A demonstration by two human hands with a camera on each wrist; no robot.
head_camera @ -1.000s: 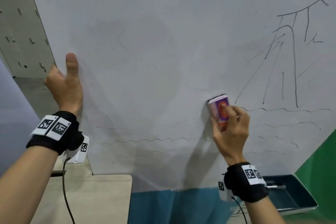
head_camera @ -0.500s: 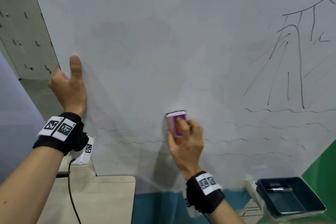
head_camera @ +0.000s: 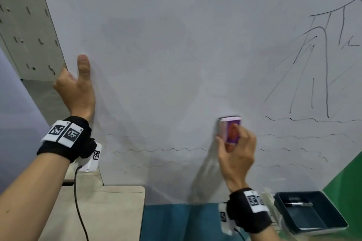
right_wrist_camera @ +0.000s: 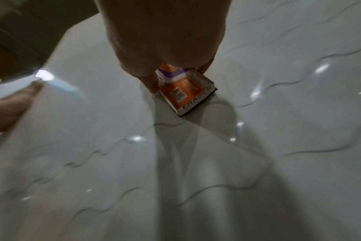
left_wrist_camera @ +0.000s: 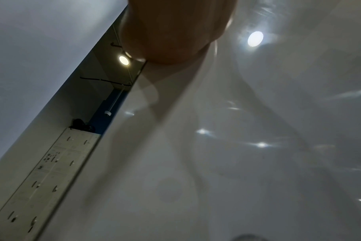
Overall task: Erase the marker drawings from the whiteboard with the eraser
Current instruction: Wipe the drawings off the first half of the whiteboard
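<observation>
While our right hand (head_camera: 238,154) grasps the eraser (head_camera: 230,130) against the board (head_camera: 176,55), our left hand (head_camera: 77,88) clasps its left edge.

The whiteboard (head_camera: 176,55) lay bare between the left hand (head_camera: 78,88), which gripped its left edge, and the right hand (head_camera: 237,154) with the eraser (head_camera: 230,130). Lower right, a dark tray (head_camera: 337,221) stood near the right wrist; lower left, the bench (head_camera: 109,213).

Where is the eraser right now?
In the head view the eraser sits right of centre on the whiteboard, gripped by the right hand, among the wavy lines.
</observation>
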